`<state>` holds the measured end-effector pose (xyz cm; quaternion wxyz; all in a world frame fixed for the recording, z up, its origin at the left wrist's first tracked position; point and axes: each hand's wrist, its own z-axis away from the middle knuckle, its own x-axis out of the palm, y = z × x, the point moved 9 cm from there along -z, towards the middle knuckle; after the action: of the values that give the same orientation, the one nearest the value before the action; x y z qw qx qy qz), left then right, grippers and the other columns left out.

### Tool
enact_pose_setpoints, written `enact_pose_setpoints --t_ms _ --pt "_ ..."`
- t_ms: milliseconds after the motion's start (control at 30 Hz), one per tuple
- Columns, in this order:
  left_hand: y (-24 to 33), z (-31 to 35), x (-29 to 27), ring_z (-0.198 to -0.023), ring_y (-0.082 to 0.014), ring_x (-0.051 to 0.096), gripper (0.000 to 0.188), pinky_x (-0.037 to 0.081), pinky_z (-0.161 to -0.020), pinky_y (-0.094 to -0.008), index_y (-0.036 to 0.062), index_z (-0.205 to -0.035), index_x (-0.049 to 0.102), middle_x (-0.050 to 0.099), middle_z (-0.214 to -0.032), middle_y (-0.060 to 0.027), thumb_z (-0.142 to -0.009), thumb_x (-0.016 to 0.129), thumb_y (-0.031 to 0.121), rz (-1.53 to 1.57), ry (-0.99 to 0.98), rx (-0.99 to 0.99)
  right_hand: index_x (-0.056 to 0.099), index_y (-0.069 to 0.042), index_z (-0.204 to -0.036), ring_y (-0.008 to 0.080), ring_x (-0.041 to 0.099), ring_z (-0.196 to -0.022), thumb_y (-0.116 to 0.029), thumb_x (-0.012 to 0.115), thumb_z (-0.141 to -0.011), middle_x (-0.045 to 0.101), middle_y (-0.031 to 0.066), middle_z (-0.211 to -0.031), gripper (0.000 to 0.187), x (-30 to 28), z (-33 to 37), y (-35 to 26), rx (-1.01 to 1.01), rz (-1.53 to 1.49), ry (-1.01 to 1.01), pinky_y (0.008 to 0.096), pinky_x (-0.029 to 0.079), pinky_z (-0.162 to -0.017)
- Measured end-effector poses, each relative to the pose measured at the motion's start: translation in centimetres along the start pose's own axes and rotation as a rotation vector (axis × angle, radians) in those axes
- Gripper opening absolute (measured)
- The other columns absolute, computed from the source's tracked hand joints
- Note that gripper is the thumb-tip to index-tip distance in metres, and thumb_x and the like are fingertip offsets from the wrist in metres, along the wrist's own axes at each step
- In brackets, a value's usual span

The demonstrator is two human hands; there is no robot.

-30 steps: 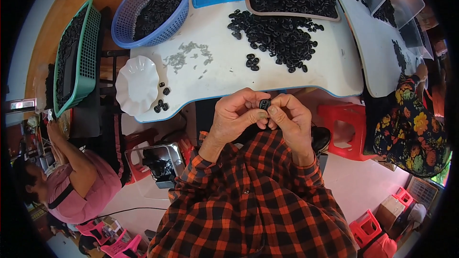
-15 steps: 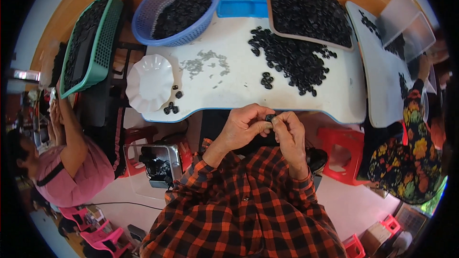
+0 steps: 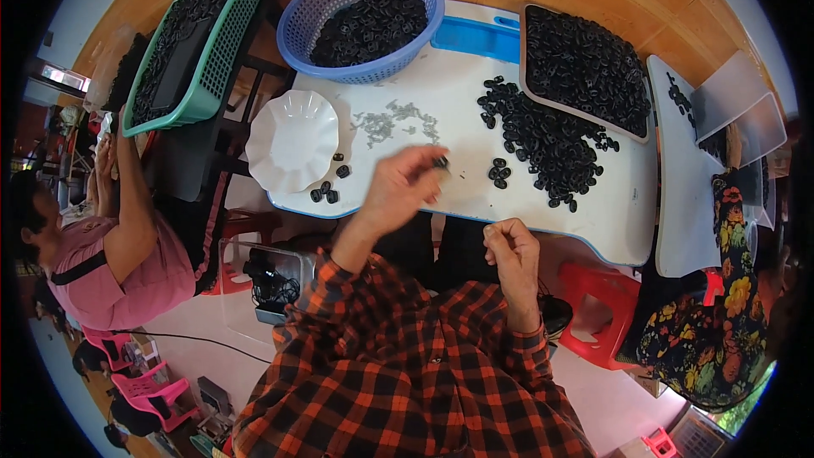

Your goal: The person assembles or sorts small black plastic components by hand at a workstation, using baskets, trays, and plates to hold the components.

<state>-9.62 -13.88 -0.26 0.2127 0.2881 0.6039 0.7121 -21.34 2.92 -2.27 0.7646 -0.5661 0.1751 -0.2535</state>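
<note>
A long-sleeved shirt (image 3: 407,373) in red, orange and black plaid, cuffs buttoned

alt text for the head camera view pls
A person in a red plaid shirt holds a small black part in the left hand over a white table strewn with black parts, near a white dish; the right hand is curled below.

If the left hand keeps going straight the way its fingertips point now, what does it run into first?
The left hand holds a small black part and points up and right over the white table. First in that line looks to be the small cluster of black rings, then the big loose pile. Its height above the table is unclear.
</note>
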Motion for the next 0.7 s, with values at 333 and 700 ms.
enact_pose_setpoints --t_ms 333,700 --pt "10.3 -7.0 -9.9 -0.062 -0.0097 0.059 0.030 0.050 -0.053 -0.0232 -0.0054 -0.112 0.057 0.062 -0.075 -0.0048 -0.085 0.062 0.005 -0.252 0.440 0.369 0.058 -0.001 -0.084 0.0048 0.049 -0.057 -0.015 0.061 -0.088 0.056 -0.0002 -0.070 0.015 0.6 -0.9 0.6 -0.078 0.198 -0.001 0.0190 0.041 -0.052" --pt "1.6 0.8 -4.1 -0.065 -0.0337 0.060 0.010 0.050 -0.057 -0.0399 0.0022 -0.091 0.062 0.058 -0.080 -0.0146 -0.080 0.061 0.003 -0.892 0.298 0.442 0.060 0.001 -0.087 0.0058 0.052 -0.057 -0.014 0.062 -0.088 0.059 0.0013 -0.071 0.014 1.3 -2.0 0.9 -0.074 0.282 -0.003 0.0196 0.044 -0.052"
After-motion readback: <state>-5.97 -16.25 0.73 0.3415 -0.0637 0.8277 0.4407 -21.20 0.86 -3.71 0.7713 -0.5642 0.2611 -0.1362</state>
